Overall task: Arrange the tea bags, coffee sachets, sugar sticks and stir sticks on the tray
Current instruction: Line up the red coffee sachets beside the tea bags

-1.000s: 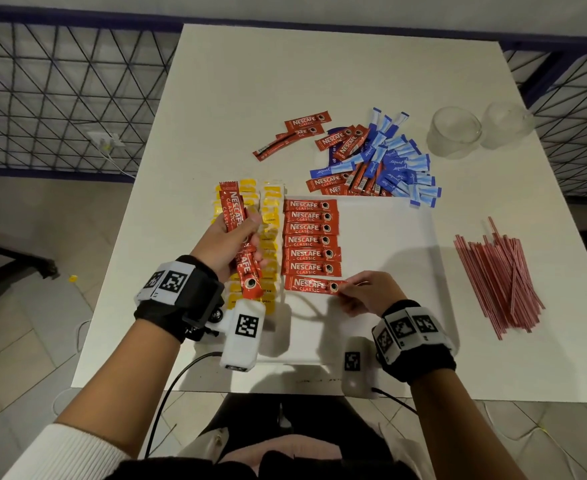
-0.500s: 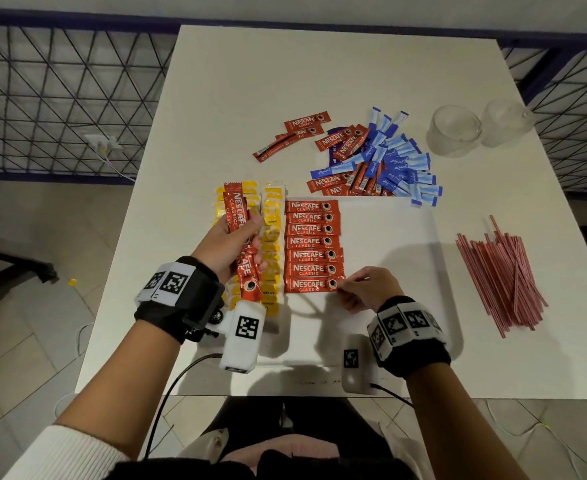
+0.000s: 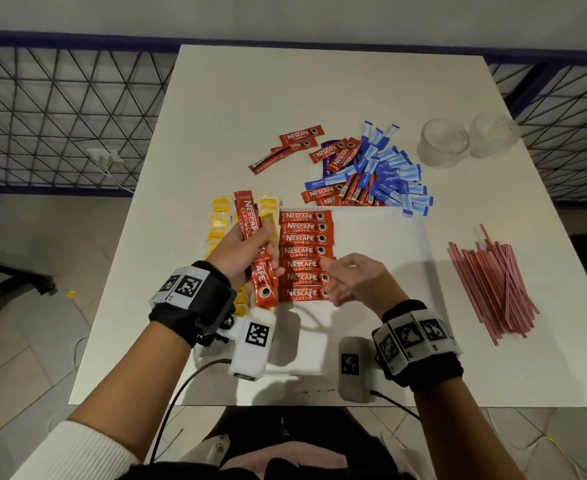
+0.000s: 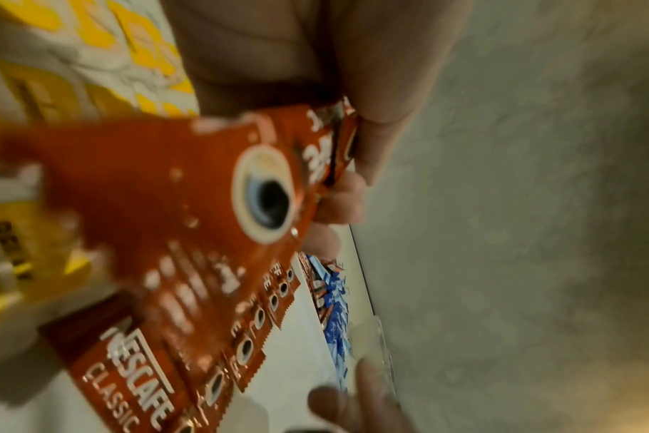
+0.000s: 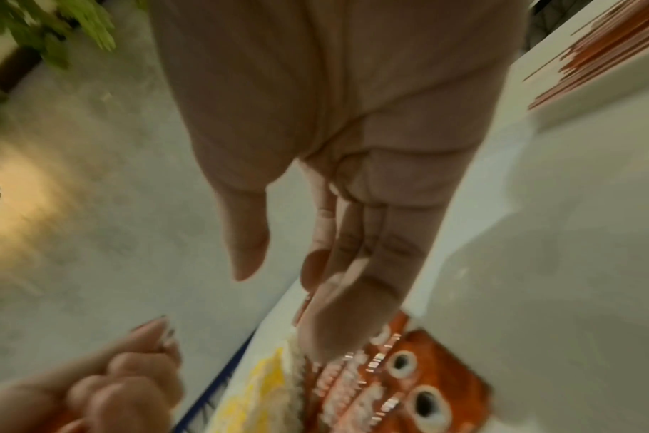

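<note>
My left hand grips a bunch of red coffee sachets upright over the yellow tea bags at the white tray's left side. A column of several red coffee sachets lies flat on the tray. My right hand hovers empty, fingers straight, at the right end of that column. The left wrist view shows the held coffee sachets close up; the right wrist view shows straight fingers above the row of sachets.
Behind the tray lies a mixed heap of blue sugar sticks and red sachets. Red stir sticks lie in a pile at the right. Two clear glass cups stand at the back right. A railing runs behind the table.
My right hand let go of the lowest sachet after pushing it up against the column, then lifted and moved left toward my left hand. The left hand has barely shifted.
</note>
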A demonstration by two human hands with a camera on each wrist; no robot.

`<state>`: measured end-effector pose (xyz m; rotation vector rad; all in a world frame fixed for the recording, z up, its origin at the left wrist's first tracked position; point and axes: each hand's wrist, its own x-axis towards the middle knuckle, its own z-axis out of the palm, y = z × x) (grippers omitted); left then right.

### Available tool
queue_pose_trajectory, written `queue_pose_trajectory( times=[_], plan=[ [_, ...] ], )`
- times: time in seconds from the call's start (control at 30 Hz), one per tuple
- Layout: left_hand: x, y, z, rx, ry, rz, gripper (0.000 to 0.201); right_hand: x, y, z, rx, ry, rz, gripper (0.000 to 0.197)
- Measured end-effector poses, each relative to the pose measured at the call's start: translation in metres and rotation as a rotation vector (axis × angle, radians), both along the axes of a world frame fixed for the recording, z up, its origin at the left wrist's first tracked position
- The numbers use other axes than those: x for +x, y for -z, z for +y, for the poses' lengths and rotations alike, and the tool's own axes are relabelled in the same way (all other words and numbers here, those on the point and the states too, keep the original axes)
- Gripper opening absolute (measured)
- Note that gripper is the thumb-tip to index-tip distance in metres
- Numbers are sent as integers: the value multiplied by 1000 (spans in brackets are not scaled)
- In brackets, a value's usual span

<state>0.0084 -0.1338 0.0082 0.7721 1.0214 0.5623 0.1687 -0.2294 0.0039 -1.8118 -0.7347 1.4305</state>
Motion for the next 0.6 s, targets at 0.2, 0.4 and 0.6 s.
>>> queue_pose_trajectory(
  times=[0.2,0.4,0.6],
  plan=[
    [21,-7,-6,98,-20,-30,17,-23,-14,3,-10,-234,56,21],
    [32,-12,-10,59,-87,-77,12,-22,-16,-1,57,-187,170,12],
    [25,-18,-10,73,-134,-1,11,1,-18,-2,102,-53,191,6]
  ],
)
